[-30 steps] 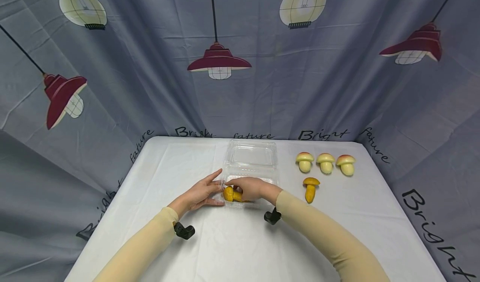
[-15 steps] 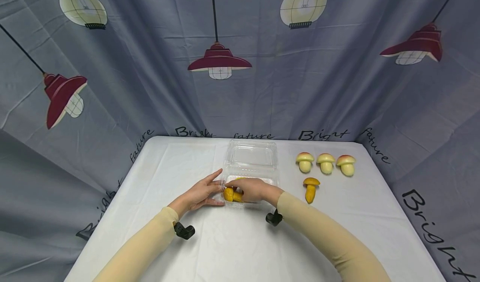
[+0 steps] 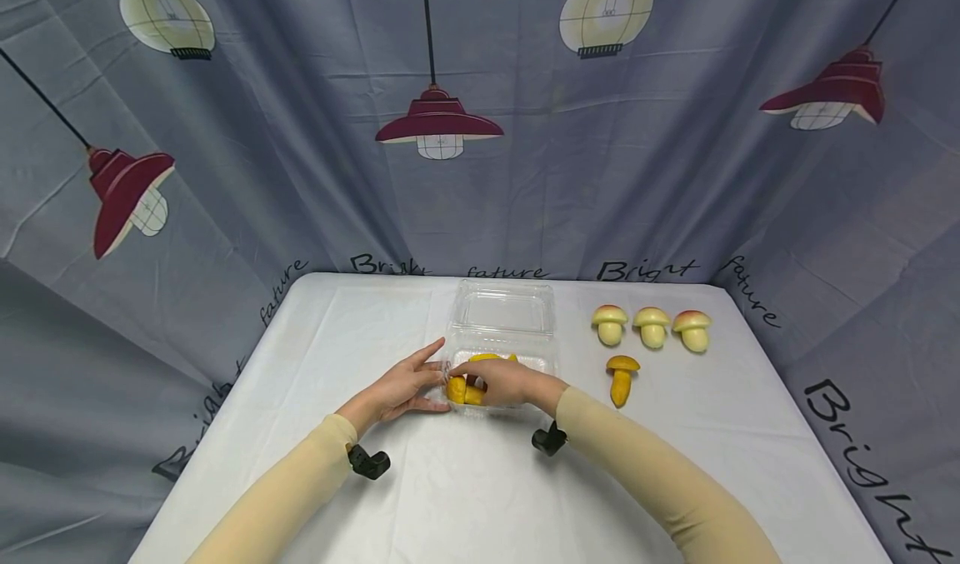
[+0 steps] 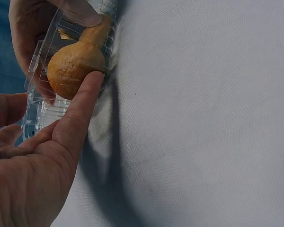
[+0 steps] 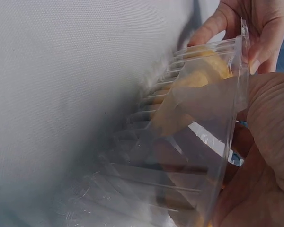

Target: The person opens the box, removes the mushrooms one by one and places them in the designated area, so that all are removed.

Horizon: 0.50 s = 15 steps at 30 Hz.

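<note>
In the head view, a clear plastic clamshell box [image 3: 504,347] lies with its lid raised at the back. A yellow mushroom [image 3: 456,390] lies on its side at the box's near left corner, cap to the left. My right hand [image 3: 506,381] reaches into the box; its thumb and curled fingers grip this mushroom by the stem [image 4: 95,34]. More yellow mushroom [image 3: 487,356] shows behind that hand, mostly hidden. My left hand [image 3: 401,389] has its fingers spread against the box's left wall, and one fingertip touches the wall beside the cap [image 4: 71,68].
Right of the box, one more yellow mushroom [image 3: 621,379] lies on the white tablecloth [image 3: 465,497]. Behind it stand three pale mushrooms [image 3: 651,327] in a row. A patterned grey curtain [image 3: 510,206] hangs beyond the table's back edge.
My right hand has shifted slightly down toward the near side of the box, and more yellow mushroom has come into sight behind it. My left hand has stayed in place.
</note>
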Tool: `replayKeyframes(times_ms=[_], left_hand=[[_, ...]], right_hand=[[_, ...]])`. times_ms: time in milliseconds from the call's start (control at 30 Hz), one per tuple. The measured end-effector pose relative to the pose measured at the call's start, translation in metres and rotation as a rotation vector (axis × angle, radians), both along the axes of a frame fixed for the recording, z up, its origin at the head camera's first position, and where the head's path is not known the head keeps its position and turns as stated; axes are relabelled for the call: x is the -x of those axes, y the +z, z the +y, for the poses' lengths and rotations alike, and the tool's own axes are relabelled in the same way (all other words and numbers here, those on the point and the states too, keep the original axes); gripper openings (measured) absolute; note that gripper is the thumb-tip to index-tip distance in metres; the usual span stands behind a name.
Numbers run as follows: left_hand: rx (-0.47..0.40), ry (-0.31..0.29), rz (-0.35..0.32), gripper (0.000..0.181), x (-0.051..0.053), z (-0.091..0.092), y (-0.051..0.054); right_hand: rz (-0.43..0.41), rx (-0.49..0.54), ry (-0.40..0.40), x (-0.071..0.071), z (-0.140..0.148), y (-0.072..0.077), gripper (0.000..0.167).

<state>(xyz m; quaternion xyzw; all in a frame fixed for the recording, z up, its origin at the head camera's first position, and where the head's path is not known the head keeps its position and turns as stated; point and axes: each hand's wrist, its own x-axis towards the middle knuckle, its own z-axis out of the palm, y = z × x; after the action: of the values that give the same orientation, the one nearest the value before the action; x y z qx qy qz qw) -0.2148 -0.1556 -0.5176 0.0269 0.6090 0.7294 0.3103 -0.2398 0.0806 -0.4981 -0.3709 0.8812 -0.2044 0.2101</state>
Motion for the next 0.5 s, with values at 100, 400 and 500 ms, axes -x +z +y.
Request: replayKeyframes(times_ms=[100,400,500], left_hand=[[0.001,0.002,-0.005,0.074,0.0000,-0.0001,-0.0001],[0.011,-0.002,0.013,0.073,0.0005,0.0004,0.0006],[0.011,-0.004,0.017,0.074,0.0006,0.0005,0.0006]], right_hand=[[-0.011,0.004,-0.003,-0.0010,0.0007,0.0001,0.059],[-0.014,0.034,0.010,-0.0021,0.0034,0.0019,0.058],[-0.004,0.037,0.016,-0.0026,0.0046,0.0027,0.057]])
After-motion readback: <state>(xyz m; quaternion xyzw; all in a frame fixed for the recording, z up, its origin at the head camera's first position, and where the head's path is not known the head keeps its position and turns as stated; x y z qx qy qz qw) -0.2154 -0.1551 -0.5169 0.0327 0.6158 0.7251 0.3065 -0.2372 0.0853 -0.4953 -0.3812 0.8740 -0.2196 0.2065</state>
